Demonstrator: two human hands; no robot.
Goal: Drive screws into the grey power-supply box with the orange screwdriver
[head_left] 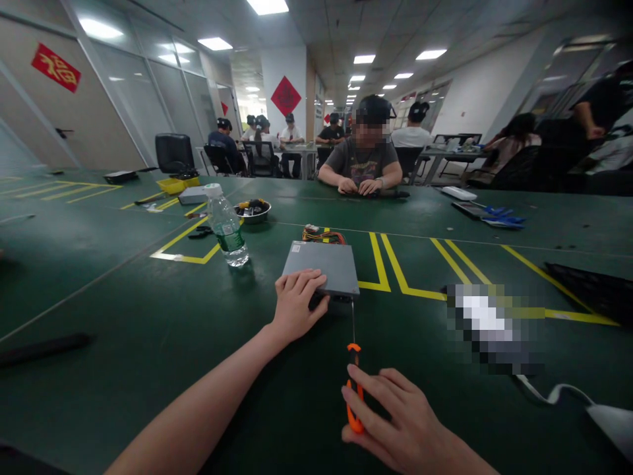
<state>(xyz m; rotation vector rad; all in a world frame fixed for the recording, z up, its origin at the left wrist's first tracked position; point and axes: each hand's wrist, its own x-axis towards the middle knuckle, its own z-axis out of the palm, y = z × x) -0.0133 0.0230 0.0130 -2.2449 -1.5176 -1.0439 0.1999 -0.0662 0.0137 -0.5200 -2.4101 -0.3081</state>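
A flat grey metal box [324,266] lies on the green table [123,330], with coloured wires [324,235] coming out of its far end. My left hand [295,303] rests on the box's near left corner, fingers curled over its top and edge. My right hand [395,415] grips the orange handle of a screwdriver [354,389]. The thin shaft of the tool points away from me, and its tip reaches the near edge of the box.
A clear water bottle [226,227] stands left of the box, with a metal bowl [252,210] of small parts behind it. Yellow tape lines cross the table. A seated person [363,161] works opposite me. A white cable [558,394] and a black mat [591,287] lie at the right.
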